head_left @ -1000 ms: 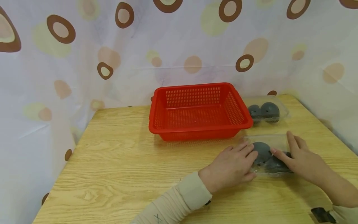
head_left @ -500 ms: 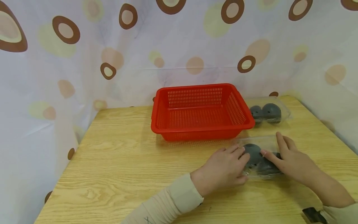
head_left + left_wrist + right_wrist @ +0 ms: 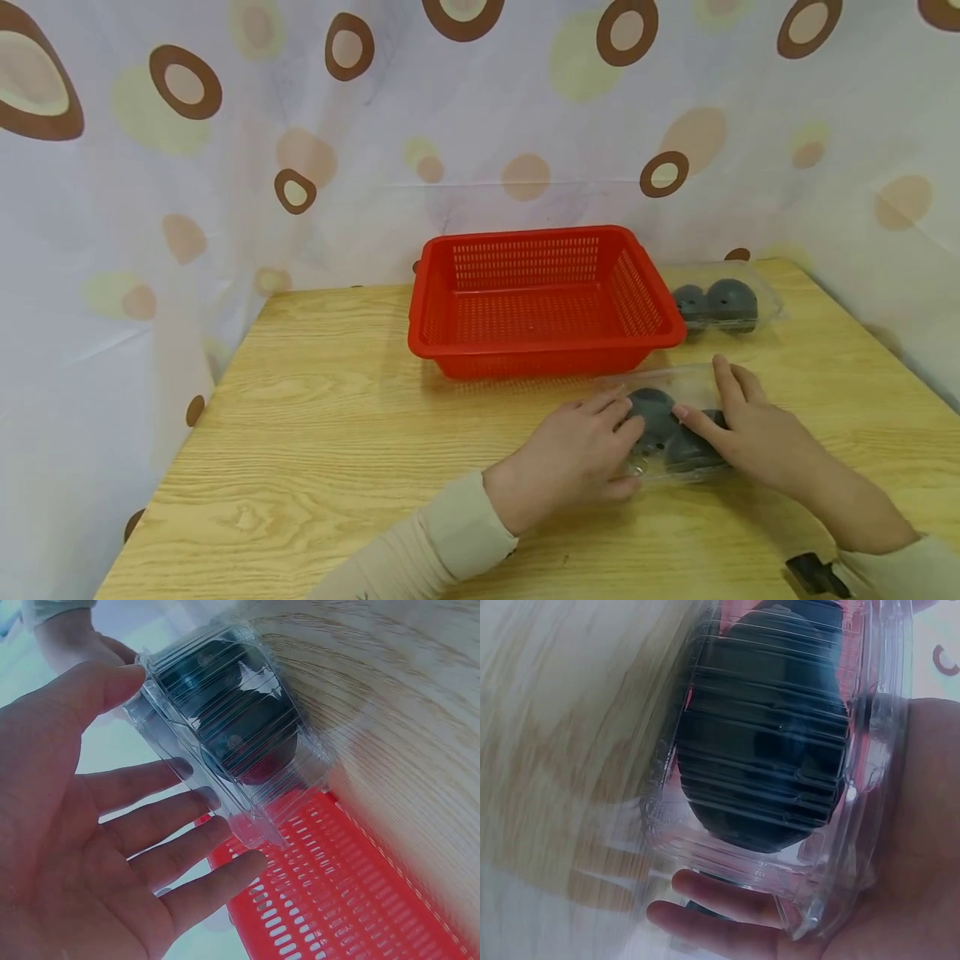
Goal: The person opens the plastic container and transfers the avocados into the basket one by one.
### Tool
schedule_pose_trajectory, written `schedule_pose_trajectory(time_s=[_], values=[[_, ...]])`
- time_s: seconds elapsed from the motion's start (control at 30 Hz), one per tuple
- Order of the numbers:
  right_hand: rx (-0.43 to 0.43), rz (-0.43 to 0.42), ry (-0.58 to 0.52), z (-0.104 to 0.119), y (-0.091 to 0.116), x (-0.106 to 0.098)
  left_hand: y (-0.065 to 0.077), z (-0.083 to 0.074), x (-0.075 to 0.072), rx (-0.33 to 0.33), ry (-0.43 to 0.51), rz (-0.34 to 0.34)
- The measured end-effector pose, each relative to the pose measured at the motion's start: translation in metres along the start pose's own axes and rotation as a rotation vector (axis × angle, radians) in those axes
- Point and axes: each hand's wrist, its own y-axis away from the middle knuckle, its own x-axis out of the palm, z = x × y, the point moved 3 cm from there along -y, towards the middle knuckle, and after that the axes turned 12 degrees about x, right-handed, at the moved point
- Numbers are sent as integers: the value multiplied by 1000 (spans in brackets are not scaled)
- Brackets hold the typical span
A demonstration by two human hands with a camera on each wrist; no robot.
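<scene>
A clear plastic clamshell box (image 3: 682, 379) lies on the table with two dark, rounded things (image 3: 651, 414) inside. My left hand (image 3: 566, 462) is at its left end, and the left wrist view shows the thumb at the box's edge and the other fingers (image 3: 161, 821) spread fairly straight against the plastic. At the opposite end is my right hand (image 3: 765, 433), its thumb reaching over the lid and its index finger extended along the side. In the right wrist view one dark, egg-shaped thing (image 3: 765, 735) shows through the ribbed plastic, with straight fingers (image 3: 720, 900) beside the box's end.
Behind the box stands a red perforated plastic basket (image 3: 547, 346) with nothing in it. A second clear box (image 3: 768, 308) holding similar dark things sits at the back right, partly behind the basket. Spotted cloth (image 3: 465, 125) hangs behind the wooden table (image 3: 337, 400).
Both hands have slid the clamshell box to the left across the table. The view has shifted slightly; the basket and the second box have stayed in place.
</scene>
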Motion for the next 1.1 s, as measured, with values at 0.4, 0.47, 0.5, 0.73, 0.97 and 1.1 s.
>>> schedule_pose_trajectory(time_s=[0.4, 0.47, 0.5, 0.73, 0.97, 1.1], values=[[-10, -15, -21, 26, 0, 5, 17, 4, -2, -46, -52, -33], [-16, -19, -27, 31, -1, 6, 20, 5, -3, -71, -68, -41], [-22, -24, -30, 34, -1, 6, 22, 5, -3, -85, -80, -44], [-52, -30, -46, 51, 1, 13, 29, 1, -4, -157, -159, -44], [-69, -42, -52, 68, 2, 15, 33, 1, -5, -225, -155, -24], [-74, -38, -56, 74, 2, 18, 35, 2, -4, -254, -151, -3]])
